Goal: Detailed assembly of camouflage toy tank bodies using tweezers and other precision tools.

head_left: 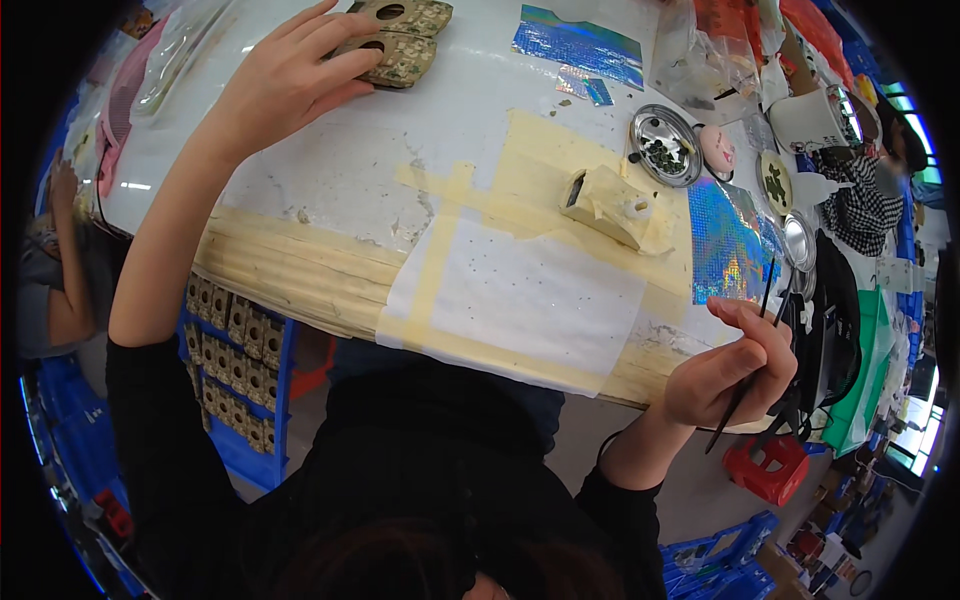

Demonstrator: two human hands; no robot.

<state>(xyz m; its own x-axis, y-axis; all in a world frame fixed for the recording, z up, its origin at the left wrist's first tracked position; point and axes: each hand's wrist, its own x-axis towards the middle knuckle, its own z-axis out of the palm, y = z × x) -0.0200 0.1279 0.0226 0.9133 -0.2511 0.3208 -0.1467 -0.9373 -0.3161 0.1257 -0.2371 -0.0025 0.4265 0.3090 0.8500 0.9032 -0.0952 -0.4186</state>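
My left hand [290, 75] reaches over the far left of the table, fingers stretched out and their tips resting on the left side of a camouflage-patterned piece [408, 68] with a dark round hole. A second such camouflage piece [425, 18] lies against its far side. At the right front edge my right hand [735, 375] is closed around dark tweezers [722, 425], their slim tips pointing up and away. Left of that hand lies a white sheet [510, 300] with rows of tiny specks, taped down along its edges.
A tape-covered cream block [610, 205] stands behind the sheet. Beyond it are a round metal dish [668, 175] with dark bits, a pink rounded object [717, 148] and shiny holographic sheets [715, 250]. Under the table a blue rack [285, 400] holds camouflage pieces. Another person's arm [68, 240] shows far left.
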